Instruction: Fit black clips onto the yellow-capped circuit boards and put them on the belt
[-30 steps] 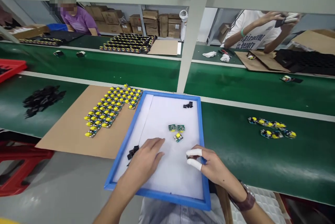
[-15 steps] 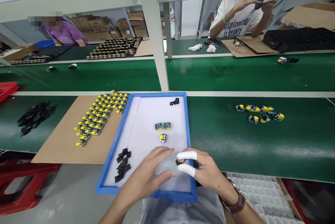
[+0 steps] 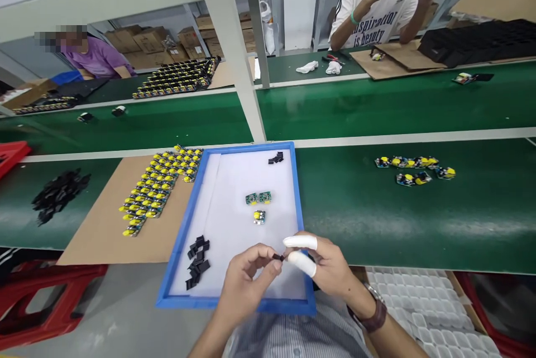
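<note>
A pale post point(image 3: 238, 73) rose to a crossbeam point(image 3: 104, 3); beyond it, at the left of the far bench point(image 3: 280, 66), was a person in a purple top point(image 3: 94, 56), with cardboard boxes point(image 3: 148, 39) stacked behind; a white bag point(image 3: 268, 28) showed near the middle; at the right, a person in a lettered white T-shirt point(image 3: 377, 20) wore a green wristband point(image 3: 354, 18) and had both hands raised around something dark; two crumpled white cloths point(image 3: 307, 67) lay near red-handled pliers point(image 3: 333, 58), beside flattened cardboard point(image 3: 412, 61); a red bin point(image 3: 10, 158) showed at the left edge; a red stool point(image 3: 71, 288) stood on the grey floor point(image 3: 134, 302), while white moulded trays point(image 3: 412, 291) lay low on the right.
</note>
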`<act>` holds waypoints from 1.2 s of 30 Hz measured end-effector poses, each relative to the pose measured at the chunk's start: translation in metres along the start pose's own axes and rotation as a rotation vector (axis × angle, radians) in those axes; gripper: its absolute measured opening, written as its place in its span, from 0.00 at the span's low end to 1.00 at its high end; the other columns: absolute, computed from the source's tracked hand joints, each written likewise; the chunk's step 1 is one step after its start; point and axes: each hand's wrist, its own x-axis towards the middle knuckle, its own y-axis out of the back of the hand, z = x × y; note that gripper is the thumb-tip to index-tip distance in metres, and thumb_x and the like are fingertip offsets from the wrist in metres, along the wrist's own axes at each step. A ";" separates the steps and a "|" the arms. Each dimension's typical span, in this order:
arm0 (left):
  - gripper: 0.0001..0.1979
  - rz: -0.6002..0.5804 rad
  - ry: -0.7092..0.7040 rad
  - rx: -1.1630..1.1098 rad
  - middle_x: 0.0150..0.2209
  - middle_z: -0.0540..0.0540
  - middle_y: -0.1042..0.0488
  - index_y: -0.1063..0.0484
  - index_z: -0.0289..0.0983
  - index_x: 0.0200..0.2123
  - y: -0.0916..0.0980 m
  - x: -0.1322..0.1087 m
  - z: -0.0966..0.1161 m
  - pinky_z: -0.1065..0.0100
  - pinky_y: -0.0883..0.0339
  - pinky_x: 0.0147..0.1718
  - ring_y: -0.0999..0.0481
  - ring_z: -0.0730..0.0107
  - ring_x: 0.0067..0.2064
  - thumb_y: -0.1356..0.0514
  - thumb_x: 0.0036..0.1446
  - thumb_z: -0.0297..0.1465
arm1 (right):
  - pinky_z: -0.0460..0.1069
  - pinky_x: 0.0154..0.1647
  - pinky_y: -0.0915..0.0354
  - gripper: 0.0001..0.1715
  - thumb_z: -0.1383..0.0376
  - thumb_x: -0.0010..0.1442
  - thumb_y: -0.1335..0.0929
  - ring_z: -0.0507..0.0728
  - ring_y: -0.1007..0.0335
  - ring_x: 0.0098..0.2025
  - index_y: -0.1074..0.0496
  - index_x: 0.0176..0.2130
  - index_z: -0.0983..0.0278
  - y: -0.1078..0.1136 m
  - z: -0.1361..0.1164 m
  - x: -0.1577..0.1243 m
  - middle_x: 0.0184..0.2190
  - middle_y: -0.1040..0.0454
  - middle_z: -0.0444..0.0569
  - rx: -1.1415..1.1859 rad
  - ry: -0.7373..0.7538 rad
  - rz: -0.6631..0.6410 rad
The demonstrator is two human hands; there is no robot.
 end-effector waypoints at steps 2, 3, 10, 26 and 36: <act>0.10 -0.069 0.153 -0.156 0.25 0.49 0.26 0.26 0.36 0.32 0.001 0.002 -0.001 0.69 0.31 0.33 0.26 0.71 0.29 0.34 0.59 0.36 | 0.54 0.46 0.27 0.19 0.69 0.70 0.35 0.58 0.24 0.45 0.26 0.57 0.55 0.006 -0.001 0.002 0.45 0.22 0.51 -0.025 0.058 -0.066; 0.11 -0.105 0.209 -0.226 0.24 0.51 0.28 0.26 0.35 0.31 0.001 0.002 -0.002 0.69 0.31 0.31 0.27 0.72 0.26 0.33 0.58 0.37 | 0.56 0.49 0.27 0.21 0.70 0.70 0.36 0.59 0.25 0.49 0.26 0.57 0.54 0.008 -0.001 0.004 0.49 0.22 0.52 -0.035 0.109 -0.105; 0.16 -0.231 0.214 -0.082 0.28 0.47 0.25 0.23 0.35 0.40 0.016 0.010 -0.007 0.66 0.27 0.29 0.26 0.70 0.27 0.38 0.62 0.42 | 0.55 0.46 0.25 0.16 0.70 0.64 0.28 0.59 0.21 0.43 0.22 0.50 0.55 0.000 0.008 0.000 0.41 0.18 0.49 0.043 0.060 -0.053; 0.12 0.011 -0.064 -0.023 0.53 0.40 0.24 0.20 0.41 0.48 0.033 0.032 -0.031 0.58 0.23 0.47 0.22 0.58 0.50 0.42 0.67 0.34 | 0.48 0.42 0.26 0.07 0.69 0.63 0.28 0.55 0.23 0.39 0.20 0.41 0.58 -0.009 -0.002 0.001 0.37 0.22 0.47 0.139 -0.233 0.249; 0.20 -0.086 0.113 -0.605 0.57 0.37 0.24 0.23 0.38 0.55 0.027 0.000 -0.027 0.66 0.26 0.48 0.22 0.61 0.49 0.32 0.59 0.31 | 0.49 0.39 0.28 0.12 0.72 0.61 0.28 0.55 0.23 0.37 0.20 0.43 0.57 -0.029 -0.015 0.010 0.37 0.20 0.45 -0.010 -0.107 0.222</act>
